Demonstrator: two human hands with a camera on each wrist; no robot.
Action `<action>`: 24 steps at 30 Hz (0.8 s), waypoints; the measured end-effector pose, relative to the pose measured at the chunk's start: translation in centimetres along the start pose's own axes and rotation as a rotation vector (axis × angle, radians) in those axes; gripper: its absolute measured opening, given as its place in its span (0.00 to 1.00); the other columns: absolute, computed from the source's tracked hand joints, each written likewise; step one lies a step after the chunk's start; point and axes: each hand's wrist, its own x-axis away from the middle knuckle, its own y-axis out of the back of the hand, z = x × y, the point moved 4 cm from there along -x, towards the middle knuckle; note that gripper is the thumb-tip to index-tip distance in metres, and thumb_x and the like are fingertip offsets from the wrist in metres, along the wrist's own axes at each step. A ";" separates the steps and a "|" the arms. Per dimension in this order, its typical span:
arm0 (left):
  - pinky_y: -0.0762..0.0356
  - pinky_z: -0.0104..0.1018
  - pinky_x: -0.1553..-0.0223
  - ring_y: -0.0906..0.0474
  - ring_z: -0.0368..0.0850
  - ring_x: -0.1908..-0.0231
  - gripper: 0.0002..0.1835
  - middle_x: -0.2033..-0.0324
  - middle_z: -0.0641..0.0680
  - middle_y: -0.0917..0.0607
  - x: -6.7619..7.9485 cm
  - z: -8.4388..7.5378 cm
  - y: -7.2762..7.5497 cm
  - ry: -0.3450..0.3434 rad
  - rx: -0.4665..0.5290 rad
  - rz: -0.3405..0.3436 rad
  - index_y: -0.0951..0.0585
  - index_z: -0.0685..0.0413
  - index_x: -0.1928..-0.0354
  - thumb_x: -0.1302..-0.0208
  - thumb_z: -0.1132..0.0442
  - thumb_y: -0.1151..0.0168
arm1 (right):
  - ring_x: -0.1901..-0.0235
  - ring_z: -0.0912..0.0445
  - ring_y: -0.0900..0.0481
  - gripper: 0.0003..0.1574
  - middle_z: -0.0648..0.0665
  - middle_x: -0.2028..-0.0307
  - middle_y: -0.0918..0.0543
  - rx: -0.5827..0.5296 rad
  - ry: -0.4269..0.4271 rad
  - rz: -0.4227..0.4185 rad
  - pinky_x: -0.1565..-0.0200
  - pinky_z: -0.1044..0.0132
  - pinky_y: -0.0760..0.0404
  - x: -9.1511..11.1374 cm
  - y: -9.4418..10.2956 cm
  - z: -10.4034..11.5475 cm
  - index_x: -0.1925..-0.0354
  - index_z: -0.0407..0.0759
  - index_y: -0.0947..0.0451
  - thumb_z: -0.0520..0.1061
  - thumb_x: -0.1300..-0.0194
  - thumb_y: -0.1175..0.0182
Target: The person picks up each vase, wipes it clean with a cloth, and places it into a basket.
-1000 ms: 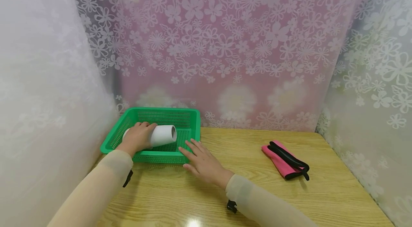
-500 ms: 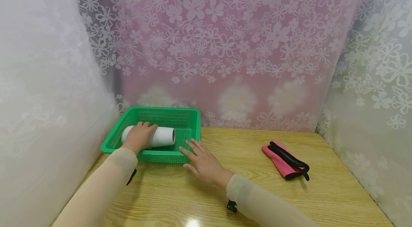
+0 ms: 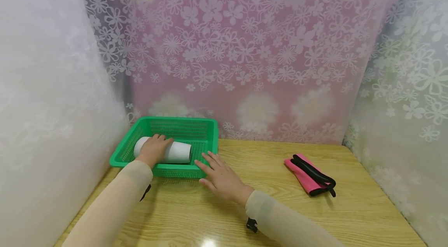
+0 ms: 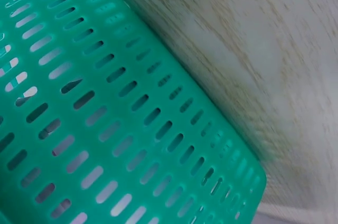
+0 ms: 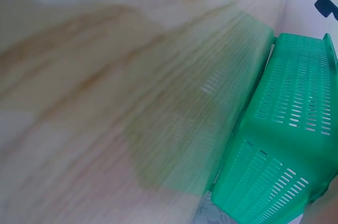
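Note:
In the head view my left hand (image 3: pixel 154 151) reaches over the near rim of a green plastic basket (image 3: pixel 166 171). Its fingers curl over a smooth white vase-like vessel (image 3: pixel 179 153), which lies on its side within the basket. The vessel's narrower, dark-mouthed end points right; its middle is hidden under the hand. My right hand (image 3: pixel 224 179) lies with spread, fairly straight fingers at the basket's near right corner, fingertips by the rim. In the left wrist view the slotted basket wall (image 4: pixel 132 123) hides the left hand. Part of the right hand (image 5: pixel 325 205) shows beside the basket (image 5: pixel 274 171) in the right wrist view.
A folded pink pouch-like item with black trim (image 3: pixel 302 179) lies on the right part of the wooden table (image 3: pixel 259 169). A floral pink curtain (image 3: pixel 238 52) hangs behind, with pale sheets at both sides.
The white vessel's open end has dropped lower in the basket, turning slightly toward me. My left hand has shifted a little right with it. The right hand stays in place.

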 end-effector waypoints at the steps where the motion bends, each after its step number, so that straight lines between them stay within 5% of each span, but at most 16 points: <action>1: 0.29 0.59 0.41 0.29 0.67 0.41 0.40 0.43 0.65 0.22 0.0 0.0 0.0 -0.001 0.012 0.003 0.26 0.56 0.33 0.49 0.63 0.20 | 0.22 0.47 0.60 0.40 0.43 0.21 0.53 -0.002 0.000 0.000 0.25 0.53 0.59 0.0 0.0 0.0 0.20 0.57 0.54 0.65 0.21 0.61; 24: 0.31 0.63 0.41 0.30 0.67 0.40 0.38 0.41 0.65 0.23 -0.2 0.8 0.1 0.014 0.145 -0.013 0.24 0.56 0.35 0.49 0.59 0.20 | 0.22 0.47 0.59 0.40 0.42 0.22 0.51 -0.014 0.005 -0.030 0.25 0.51 0.56 0.1 0.0 0.2 0.20 0.56 0.52 0.66 0.21 0.62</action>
